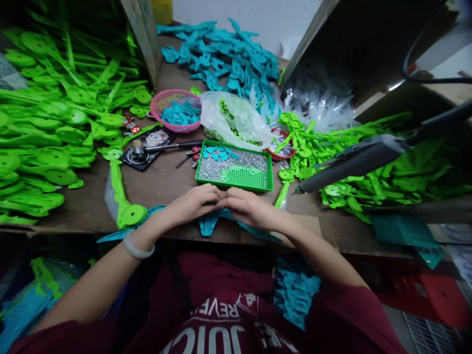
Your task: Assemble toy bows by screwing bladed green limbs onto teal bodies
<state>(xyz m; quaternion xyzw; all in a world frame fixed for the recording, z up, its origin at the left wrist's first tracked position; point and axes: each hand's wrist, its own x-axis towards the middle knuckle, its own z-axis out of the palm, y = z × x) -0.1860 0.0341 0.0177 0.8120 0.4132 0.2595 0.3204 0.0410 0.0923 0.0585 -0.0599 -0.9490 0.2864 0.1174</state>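
My left hand (195, 202) and my right hand (245, 205) meet at the table's front edge, fingertips together, over a blue plastic part (208, 225). The fingers of both are curled and closed; whatever lies between them is too small or hidden to make out. Just beyond them is a green tray (272, 179) holding small metal pieces and a few blue plates. A green arm-shaped part (132, 215) rests against the blue part on the left, and another green piece (282, 194) lies to the right of my right hand.
Green parts (47, 132) pile up at left, more (342, 167) at right. A hammer (173, 146), a pink basket (177, 128), a plastic bag (243, 118) and blue parts (236, 59) lie behind. A dark power screwdriver (350, 162) reaches in from the right.
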